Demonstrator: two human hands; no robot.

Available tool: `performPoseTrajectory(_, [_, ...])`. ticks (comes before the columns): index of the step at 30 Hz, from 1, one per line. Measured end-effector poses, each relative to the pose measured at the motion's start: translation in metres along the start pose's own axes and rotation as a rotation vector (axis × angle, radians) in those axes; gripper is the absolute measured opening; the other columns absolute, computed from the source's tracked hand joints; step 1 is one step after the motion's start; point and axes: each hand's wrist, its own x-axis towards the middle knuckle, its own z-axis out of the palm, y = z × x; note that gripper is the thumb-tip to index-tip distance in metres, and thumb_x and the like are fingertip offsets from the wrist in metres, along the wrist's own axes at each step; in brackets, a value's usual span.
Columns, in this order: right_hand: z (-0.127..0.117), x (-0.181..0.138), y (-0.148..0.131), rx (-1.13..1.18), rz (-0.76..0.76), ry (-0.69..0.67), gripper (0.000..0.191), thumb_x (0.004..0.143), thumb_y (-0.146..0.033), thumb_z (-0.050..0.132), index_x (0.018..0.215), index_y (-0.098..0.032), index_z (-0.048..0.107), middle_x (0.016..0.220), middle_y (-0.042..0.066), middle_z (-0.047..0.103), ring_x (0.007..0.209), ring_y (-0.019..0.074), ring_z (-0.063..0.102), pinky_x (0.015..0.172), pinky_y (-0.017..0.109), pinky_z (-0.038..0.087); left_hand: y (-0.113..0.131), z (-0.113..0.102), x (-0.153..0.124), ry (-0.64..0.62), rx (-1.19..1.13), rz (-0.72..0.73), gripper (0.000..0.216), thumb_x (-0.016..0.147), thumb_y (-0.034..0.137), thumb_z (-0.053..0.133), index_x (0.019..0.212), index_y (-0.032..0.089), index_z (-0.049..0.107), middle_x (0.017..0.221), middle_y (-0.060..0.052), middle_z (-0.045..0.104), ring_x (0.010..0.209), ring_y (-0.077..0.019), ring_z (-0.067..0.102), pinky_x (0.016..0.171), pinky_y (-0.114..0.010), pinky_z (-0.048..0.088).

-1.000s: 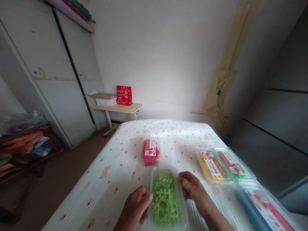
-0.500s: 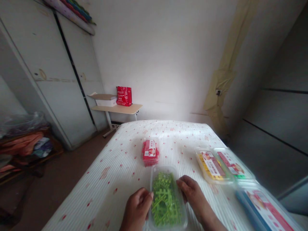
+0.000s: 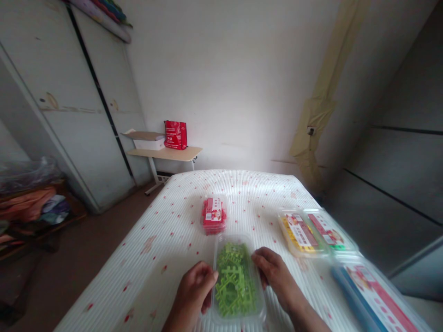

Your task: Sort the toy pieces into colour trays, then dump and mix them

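A clear plastic box full of light green toothed plastic pieces is on the bed in front of me, between my hands. My left hand grips its left edge, thumb on the rim and fingers curled. On the opposite side, my right hand pinches the right edge, its fingertips partly hidden by the box and the hand itself. Just beyond lies a smaller clear box of red pieces with a printed label.
To the right lie a labelled box with yellow pieces, one with green pieces and a larger one with blue contents. The bed has a white spotted cover. Behind it, a small table carries a red bag.
The green pieces inside the box have shifted their arrangement. My hands keep their hold on its two sides. The whole view has moved slightly.
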Motion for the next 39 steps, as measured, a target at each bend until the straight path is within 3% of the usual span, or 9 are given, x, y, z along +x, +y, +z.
performPoseTrajectory(10, [0.001, 0.008, 0.007, -0.102, -0.078, 0.084, 0.03, 0.076, -0.048, 0.047, 0.064, -0.02, 0.048, 0.043, -0.007, 0.041, 0.036, 0.009, 0.04, 0.038, 0.021, 0.03, -0.002, 0.003, 0.009, 0.01, 0.0, 0.044, 0.034, 0.06, 0.049, 0.062, 0.057, 0.019, 0.047, 0.037, 0.009, 0.037, 0.032, -0.0057, 0.031, 0.032, -0.017, 0.022])
performPoseTrajectory(17, [-0.007, 0.021, 0.0, -0.57, -0.287, 0.262, 0.027, 0.083, -0.033, 0.041, 0.058, -0.022, 0.043, 0.051, 0.0, 0.049, 0.047, 0.0126, 0.045, 0.049, 0.025, 0.026, 0.004, 0.013, 0.028, 0.009, 0.007, 0.063, 0.03, 0.06, 0.046, 0.063, 0.059, 0.019, 0.049, 0.041, 0.008, 0.042, 0.034, -0.0068, 0.035, 0.035, -0.018, 0.025])
performPoseTrajectory(22, [-0.005, 0.017, -0.002, -0.851, -0.307, 0.351, 0.024, 0.084, -0.026, 0.042, 0.062, -0.021, 0.048, 0.05, 0.003, 0.054, 0.043, 0.0129, 0.046, 0.05, 0.029, 0.016, 0.008, 0.008, 0.03, 0.014, 0.322, 0.203, 0.026, 0.064, 0.043, 0.058, 0.054, 0.02, 0.051, 0.04, 0.006, 0.042, 0.037, -0.0101, 0.04, 0.04, -0.02, 0.027])
performPoseTrajectory(27, [-0.006, 0.007, -0.012, -0.909, -0.328, 0.326, 0.027, 0.087, -0.03, 0.041, 0.064, -0.021, 0.052, 0.054, 0.005, 0.059, 0.047, 0.0145, 0.053, 0.049, 0.028, 0.02, 0.017, 0.002, 0.02, 0.133, 0.639, 0.396, 0.024, 0.066, 0.034, 0.055, 0.047, 0.019, 0.051, 0.044, 0.003, 0.046, 0.046, -0.012, 0.046, 0.049, -0.021, 0.029])
performPoseTrajectory(29, [-0.02, 0.004, -0.018, -0.946, -0.343, 0.377, 0.03, 0.089, -0.036, 0.038, 0.07, -0.021, 0.057, 0.064, 0.007, 0.064, 0.058, 0.0182, 0.058, 0.053, 0.027, 0.029, 0.017, 0.001, 0.02, 0.144, 0.643, 0.399, 0.026, 0.066, 0.033, 0.054, 0.045, 0.019, 0.049, 0.042, 0.004, 0.043, 0.044, -0.0112, 0.043, 0.048, -0.021, 0.027])
performPoseTrajectory(31, [-0.042, 0.003, -0.023, -1.043, -0.368, 0.514, 0.03, 0.086, -0.043, 0.041, 0.087, -0.02, 0.061, 0.088, 0.012, 0.066, 0.08, 0.025, 0.06, 0.065, 0.031, 0.037, 0.015, 0.001, 0.021, 0.132, 0.568, 0.356, 0.025, 0.068, 0.035, 0.052, 0.048, 0.019, 0.048, 0.042, 0.005, 0.041, 0.041, -0.0104, 0.041, 0.045, -0.02, 0.027])
performPoseTrajectory(33, [-0.065, 0.003, -0.023, -1.184, -0.361, 0.649, 0.044, 0.079, -0.049, 0.051, 0.108, -0.018, 0.057, 0.114, 0.018, 0.058, 0.103, 0.0336, 0.051, 0.078, 0.04, 0.039, 0.012, 0.001, 0.024, 0.093, 0.455, 0.27, 0.024, 0.069, 0.038, 0.051, 0.053, 0.02, 0.05, 0.042, 0.005, 0.041, 0.037, -0.0101, 0.039, 0.041, -0.02, 0.026])
performPoseTrajectory(36, [-0.087, 0.006, -0.017, -1.319, -0.224, 0.72, 0.068, 0.07, -0.056, 0.057, 0.123, -0.016, 0.048, 0.13, 0.022, 0.043, 0.11, 0.0411, 0.044, 0.08, 0.05, 0.038, 0.009, 0.001, 0.025, 0.047, 0.322, 0.166, 0.026, 0.068, 0.043, 0.052, 0.058, 0.019, 0.051, 0.041, 0.006, 0.042, 0.033, -0.0096, 0.038, 0.036, -0.02, 0.025])
performPoseTrajectory(39, [-0.089, 0.013, -0.009, -1.366, -0.06, 0.705, 0.073, 0.067, -0.058, 0.057, 0.128, -0.02, 0.044, 0.134, 0.019, 0.039, 0.11, 0.0422, 0.043, 0.078, 0.053, 0.039, 0.012, 0.0, 0.024, 0.048, 0.274, 0.149, 0.03, 0.069, 0.045, 0.051, 0.055, 0.019, 0.049, 0.04, 0.006, 0.042, 0.032, -0.0079, 0.036, 0.035, -0.019, 0.024])
